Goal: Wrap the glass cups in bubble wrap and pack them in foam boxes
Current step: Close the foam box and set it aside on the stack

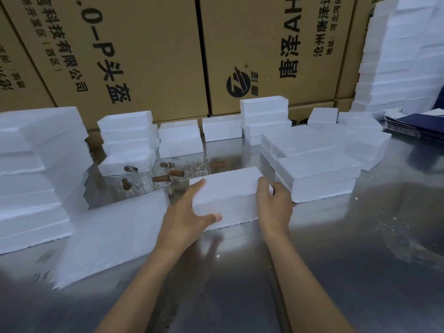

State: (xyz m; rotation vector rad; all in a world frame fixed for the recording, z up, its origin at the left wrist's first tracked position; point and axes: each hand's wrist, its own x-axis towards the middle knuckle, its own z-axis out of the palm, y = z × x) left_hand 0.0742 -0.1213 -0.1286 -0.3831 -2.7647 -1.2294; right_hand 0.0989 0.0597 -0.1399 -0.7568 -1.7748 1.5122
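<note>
Item: closed foam box (228, 188), white, lid seated, lying flat on the steel table (360, 248); all places below are given from this box. My left hand (185, 212) grips its left end, fingers spread along the top edge and thumb curled against the near face. My right hand (274, 203) grips its right end, fingers curled round the corner. Behind the box to the left, close by: glass cups (158, 174) with brown wooden handles, clustered and unwrapped as far as I can tell. Left of the box, touching or nearly so: a flat white sheet (115, 234), which I take for the wrapping, though no bubbles can be made out. Right of the box, just beside it: a stack of foam boxes (317, 174). Further behind, on both sides: more foam boxes in stacks, then cardboard cartons (144, 56) as a back wall. Far right: dark folded flats (418, 126). Risks, as I judge them: the stack at the right sits so near that sliding or lifting the box that way could knock it askew; pushing the box back could shove the cups together and chip them; squeezing hard could crumble the foam edges, and white crumbs already lie on the table.
</note>
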